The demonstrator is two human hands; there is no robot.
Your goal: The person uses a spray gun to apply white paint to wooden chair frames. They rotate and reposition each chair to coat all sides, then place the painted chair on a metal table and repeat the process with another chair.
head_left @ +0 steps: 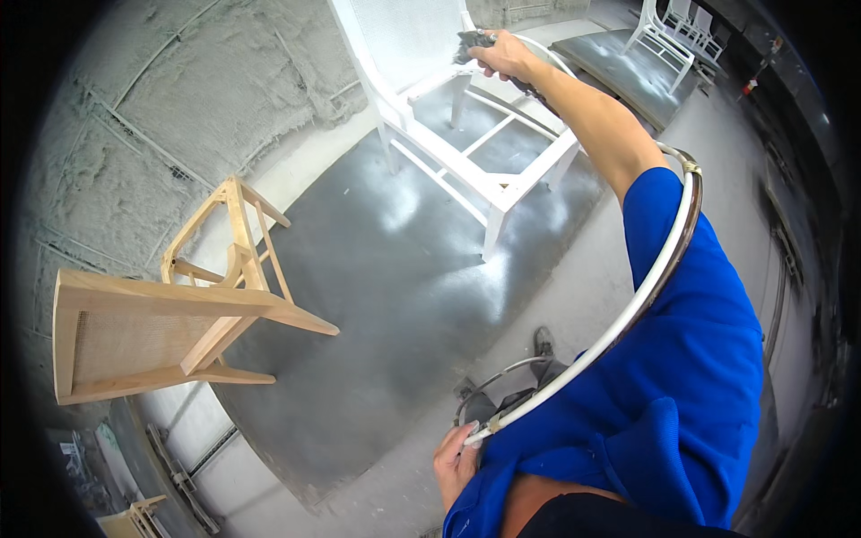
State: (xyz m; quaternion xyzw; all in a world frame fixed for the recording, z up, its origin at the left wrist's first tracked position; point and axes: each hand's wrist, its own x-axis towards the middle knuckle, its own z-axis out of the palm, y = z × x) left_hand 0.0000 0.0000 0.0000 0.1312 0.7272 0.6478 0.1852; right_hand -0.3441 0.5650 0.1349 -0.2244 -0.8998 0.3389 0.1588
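Observation:
My right hand (507,58) is closed around a dark spray gun (470,43), held out at arm's length over the seat frame of a white chair (462,168), close to its backrest. The chair has an open seat frame. A white hose (619,325) loops along my right arm and down toward my waist. Low in front of my body, my left hand (456,459) is wrapped round the hose. To the left stands a bare wooden chair (287,311) with a woven back panel and open seat frame.
Both chairs stand on a grey platform (350,421) marked with white overspray patches. A coated, rough wall (206,81) runs along the far left. Several white chairs (668,47) stand at the far right. Another light wooden piece (134,520) shows at lower left.

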